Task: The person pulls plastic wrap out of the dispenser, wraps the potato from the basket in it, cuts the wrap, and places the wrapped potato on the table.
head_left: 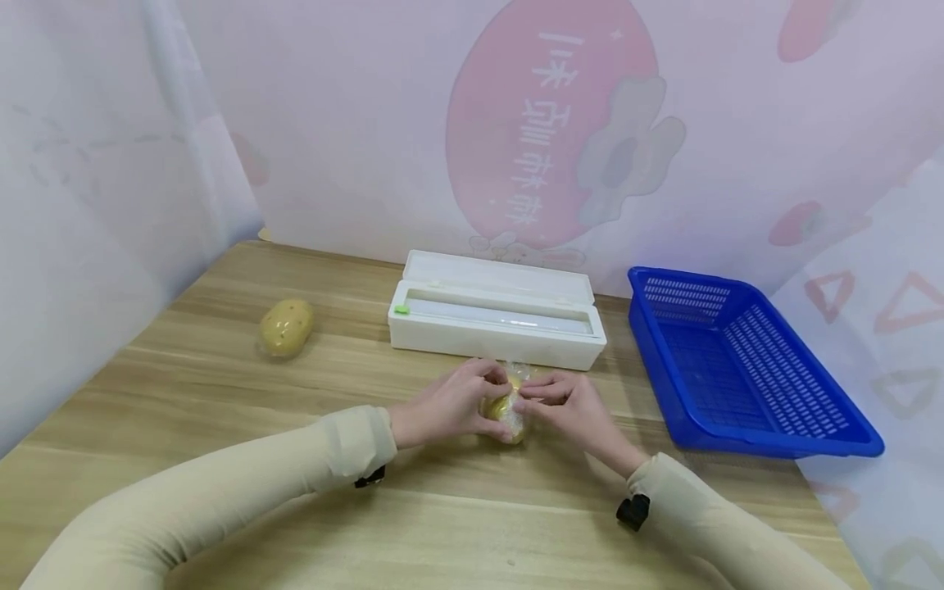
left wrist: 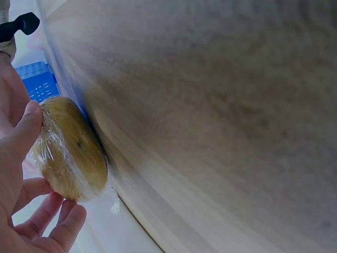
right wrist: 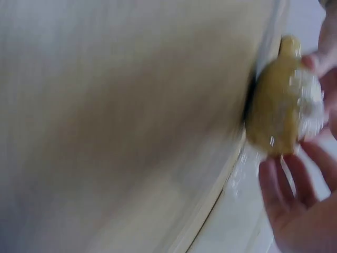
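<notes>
A yellow-brown potato wrapped in clear cling film is between the two hands, low over the wooden table. The left hand holds it from the left, thumb on the near side and fingers on the far side. From the right, the right hand pinches the film against the potato's side with thumb and fingertips. A loose end of film sticks out beyond the potato's far end. In the right wrist view, the film looks bunched and shiny on the potato's upper face.
Behind the hands stands a white cling film dispenser with its lid up and a green slider at its left end. Another potato, glossy with film, lies at left. A blue plastic basket stands at right. Printed cloth hangs behind the table.
</notes>
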Demonstrator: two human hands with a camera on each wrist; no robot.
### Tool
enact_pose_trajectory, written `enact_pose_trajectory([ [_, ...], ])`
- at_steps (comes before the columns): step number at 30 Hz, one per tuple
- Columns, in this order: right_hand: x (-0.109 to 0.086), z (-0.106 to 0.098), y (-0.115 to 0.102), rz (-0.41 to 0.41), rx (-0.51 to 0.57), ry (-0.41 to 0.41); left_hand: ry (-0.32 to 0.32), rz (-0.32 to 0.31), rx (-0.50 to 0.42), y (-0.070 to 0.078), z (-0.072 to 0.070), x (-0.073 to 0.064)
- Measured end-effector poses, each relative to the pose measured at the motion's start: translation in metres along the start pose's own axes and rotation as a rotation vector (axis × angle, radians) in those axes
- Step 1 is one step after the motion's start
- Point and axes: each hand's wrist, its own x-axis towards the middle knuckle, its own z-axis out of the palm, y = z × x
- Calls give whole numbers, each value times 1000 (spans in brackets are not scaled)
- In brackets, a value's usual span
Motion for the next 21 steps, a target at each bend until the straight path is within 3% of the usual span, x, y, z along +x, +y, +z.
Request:
enact_pose_trajectory([
  [7,0,6,-11,61,-122,92,6,-8,-23,1,-1,2],
  [21,8,6,-13,240,-56,126,-9,-24,-76,-1,-1,1],
])
